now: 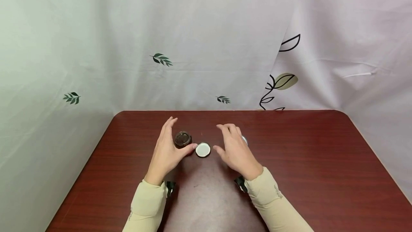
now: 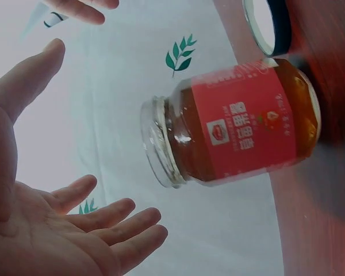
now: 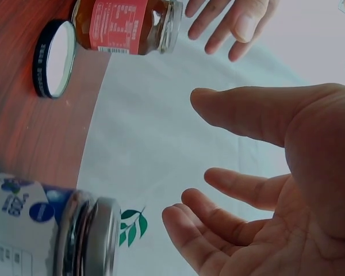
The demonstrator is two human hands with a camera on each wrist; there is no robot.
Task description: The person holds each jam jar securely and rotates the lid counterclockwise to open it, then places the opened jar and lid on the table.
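Observation:
An uncapped glass jam jar (image 2: 236, 123) with a red label stands upright on the table, amber contents inside. Beside it lies its dark-rimmed lid (image 1: 203, 150), white inside facing up. My left hand (image 1: 167, 150) is spread near the jar, thumb apart from the fingers, and grips nothing. To the right of the lid, my right hand (image 1: 234, 149) hovers with fingers loosely bent and holds nothing. A second jar (image 3: 29, 230), with a blue and white label and a silver lid (image 3: 103, 238), stands by the right hand, which mostly hides it in the head view.
The dark red wooden table (image 1: 305, 167) reaches back to a pale curtain (image 1: 199, 38) with leaf prints. Both forearms, in cream sleeves (image 1: 146, 203), come in from the front edge, with a black strap piece (image 1: 240, 184) at the right wrist.

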